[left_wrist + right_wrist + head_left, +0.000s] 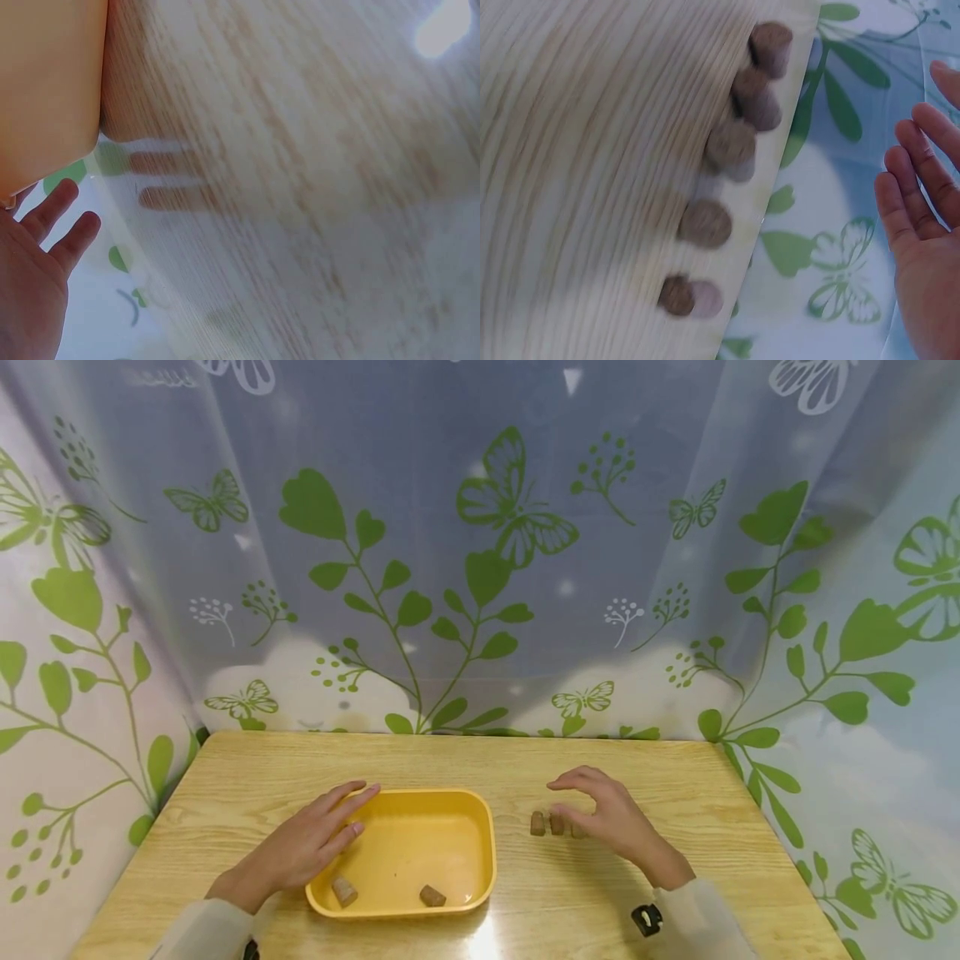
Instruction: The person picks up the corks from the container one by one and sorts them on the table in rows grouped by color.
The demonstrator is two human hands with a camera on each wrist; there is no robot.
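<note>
A yellow plastic tray (408,847) sits on the table, with two brown cork stoppers inside: one cork (344,892) by the left front corner, another cork (432,896) along the front wall. My left hand (303,843) lies over the tray's left side, fingers spread and holding nothing. To the right of the tray my right hand (611,817) hovers with relaxed, parted fingers above a row of corks (537,823), hiding part of it. In the right wrist view several tapered corks (707,223) stand in a line, and the hand (930,232) is apart from them.
The light wood-grain table (600,910) runs back to a curtain (420,652) printed with green leaves and butterflies, which also hangs at both sides. A bright light reflection (442,28) shows on the tabletop.
</note>
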